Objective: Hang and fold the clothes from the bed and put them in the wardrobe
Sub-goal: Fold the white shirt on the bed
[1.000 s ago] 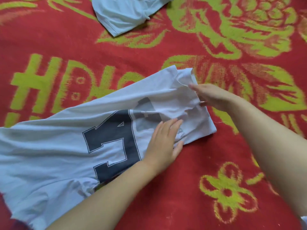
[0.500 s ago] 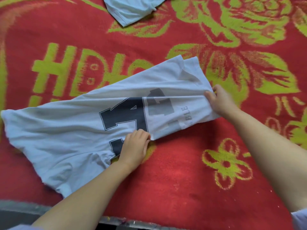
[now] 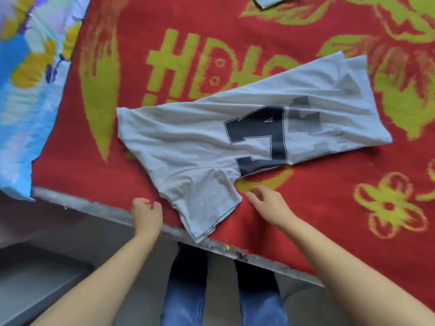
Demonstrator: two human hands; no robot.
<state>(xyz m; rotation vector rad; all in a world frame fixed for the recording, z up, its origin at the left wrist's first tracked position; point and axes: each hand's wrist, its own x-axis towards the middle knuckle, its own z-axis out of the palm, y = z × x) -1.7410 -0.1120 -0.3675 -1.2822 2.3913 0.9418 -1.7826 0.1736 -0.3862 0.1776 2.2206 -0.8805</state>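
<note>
A light grey T-shirt point(image 3: 202, 137) with a dark printed number lies partly folded across the red bed cover point(image 3: 329, 208). One sleeve points toward the near bed edge. My left hand point(image 3: 147, 212) hovers just left of that sleeve, fingers curled, holding nothing. My right hand point(image 3: 268, 203) is just right of the sleeve, fingers apart and slightly bent, resting near the cover and not gripping the shirt.
Another pale garment point(image 3: 270, 1) shows at the top edge. A blue, white and yellow patterned sheet point(image 3: 26, 85) lies at the left. The grey bed edge point(image 3: 259, 257) runs diagonally below my hands, with my legs in jeans point(image 3: 186, 290) under it.
Both hands have let go of the shirt and moved back toward the near sleeve. The view has pulled back, so the shirt sits farther away and the bed edge shows.
</note>
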